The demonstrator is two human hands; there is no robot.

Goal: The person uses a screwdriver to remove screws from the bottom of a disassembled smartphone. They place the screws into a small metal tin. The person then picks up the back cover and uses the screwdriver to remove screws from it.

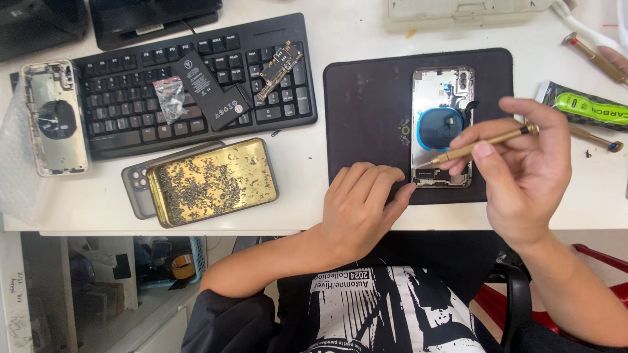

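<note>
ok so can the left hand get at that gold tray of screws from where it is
Probably yes. The left hand rests on the dark mat beside the opened phone, holding nothing, and only bare white desk lies between it and the gold tray.

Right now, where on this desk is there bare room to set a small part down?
Bare white desk lies between the gold tray and the dark mat, and in front of the tray. The mat's left half is also bare. Crowded: the keyboard carries parts, and tools clutter the right edge beyond the right hand.
</note>
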